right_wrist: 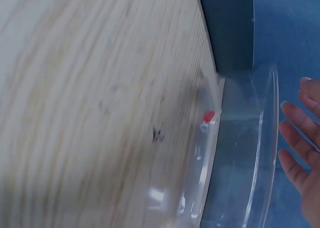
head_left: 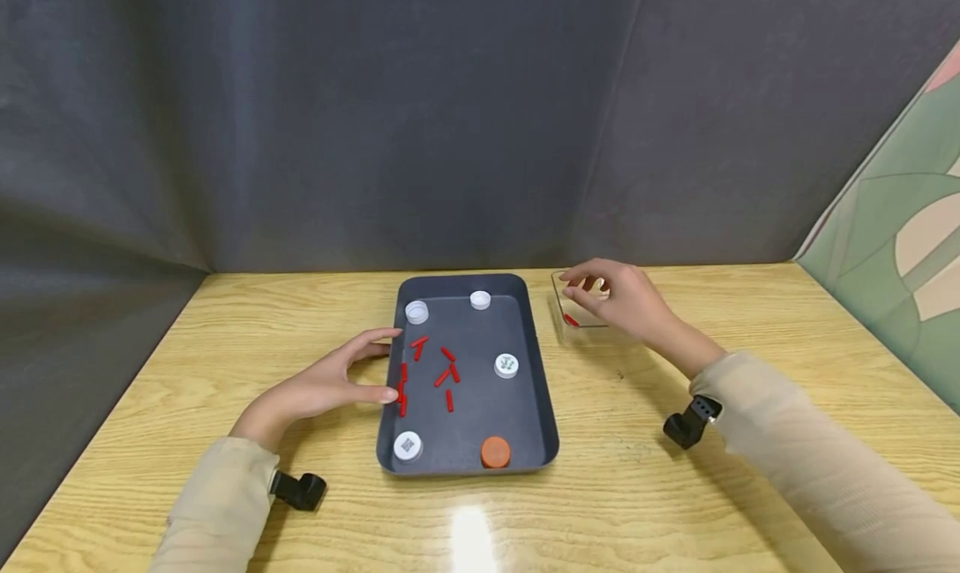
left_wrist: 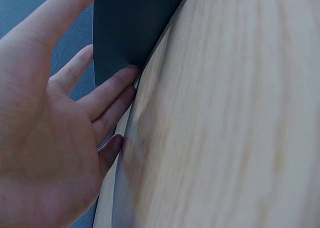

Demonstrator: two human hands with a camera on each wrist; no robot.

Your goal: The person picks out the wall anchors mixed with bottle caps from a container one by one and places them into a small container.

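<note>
A dark grey tray holds several small red sticks. My left hand is at the tray's left side, thumb and index fingertip at the rim. In the left wrist view, the fingers of that hand reach out toward the tray's dark outer wall. My right hand hovers over a clear plastic box right of the tray, fingers loosely bent with nothing seen between them. One red stick lies inside the box; the right wrist view shows its red end through the wall.
White caps lie at the tray's far end. A white cap with a green pattern, one with a grey square and an orange cap lie nearer. Beyond the wooden table hangs a dark curtain.
</note>
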